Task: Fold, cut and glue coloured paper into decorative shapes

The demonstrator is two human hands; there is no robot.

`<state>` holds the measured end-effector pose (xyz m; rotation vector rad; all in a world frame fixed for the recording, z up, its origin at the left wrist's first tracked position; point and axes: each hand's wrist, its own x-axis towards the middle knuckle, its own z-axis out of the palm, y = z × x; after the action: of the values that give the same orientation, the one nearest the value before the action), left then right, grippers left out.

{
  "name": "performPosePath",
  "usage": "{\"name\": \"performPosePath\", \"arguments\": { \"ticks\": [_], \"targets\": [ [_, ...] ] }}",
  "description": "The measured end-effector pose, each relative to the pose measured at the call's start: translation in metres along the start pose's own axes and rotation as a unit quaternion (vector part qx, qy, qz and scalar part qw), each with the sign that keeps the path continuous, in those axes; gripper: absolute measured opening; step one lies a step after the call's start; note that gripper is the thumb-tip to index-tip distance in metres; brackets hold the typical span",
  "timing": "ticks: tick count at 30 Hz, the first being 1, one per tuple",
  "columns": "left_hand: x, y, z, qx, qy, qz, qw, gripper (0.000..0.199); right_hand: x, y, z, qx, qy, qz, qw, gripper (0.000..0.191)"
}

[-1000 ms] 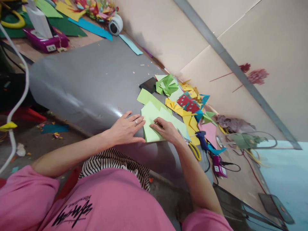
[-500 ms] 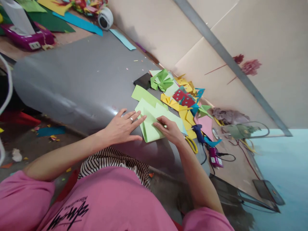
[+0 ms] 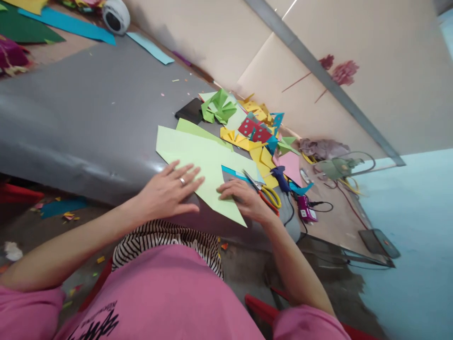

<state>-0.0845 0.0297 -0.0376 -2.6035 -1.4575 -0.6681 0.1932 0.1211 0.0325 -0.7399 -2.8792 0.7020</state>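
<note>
A large sheet of pale green paper (image 3: 189, 146) lies unfolded on the table's front edge, its lower corner pointing toward my body. My left hand (image 3: 173, 189) rests flat on its left part, fingers spread and a ring on one finger. At the paper's right edge, my right hand (image 3: 246, 198) has its fingers bent and close together on the sheet; its thumb is hard to make out. Scissors (image 3: 265, 191) with yellow and orange handles lie just beyond that hand. A blue strip (image 3: 235, 173) shows beside the sheet, and a brighter green piece (image 3: 189, 126) sticks out behind it.
Behind the paper lie a black phone-like object (image 3: 190, 111), a folded green paper shape (image 3: 219, 107) and yellow paper pieces (image 3: 264, 160). A blue glue gun (image 3: 281, 179) with a cable sits at the right, near a purple power strip (image 3: 307, 209). A tape roll (image 3: 116, 17) stands far left.
The folded pale green paper is opened out flat, with a long part extending left. The scissors and blue strip are uncovered. Both hands stay on the paper; the whole view has shifted.
</note>
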Motion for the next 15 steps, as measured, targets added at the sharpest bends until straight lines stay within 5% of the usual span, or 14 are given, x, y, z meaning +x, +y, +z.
{"name": "performPosePath", "arguments": {
  "ticks": [2, 7, 15],
  "targets": [
    [0.003, 0.012, 0.01, -0.008, -0.019, 0.047, 0.999, 0.07, -0.004, 0.004, 0.011, -0.045, 0.016, 0.004, 0.999, 0.031],
    [0.003, 0.023, 0.02, 0.003, -0.02, 0.033, 0.999, 0.078, -0.016, 0.011, 0.022, -0.121, -0.01, -0.021, 0.992, 0.048],
    [-0.028, -0.042, -0.018, 0.04, -0.033, -0.125, 0.991, 0.082, -0.02, 0.019, 0.032, -0.112, 0.024, -0.026, 0.993, 0.053]
  ]
}}
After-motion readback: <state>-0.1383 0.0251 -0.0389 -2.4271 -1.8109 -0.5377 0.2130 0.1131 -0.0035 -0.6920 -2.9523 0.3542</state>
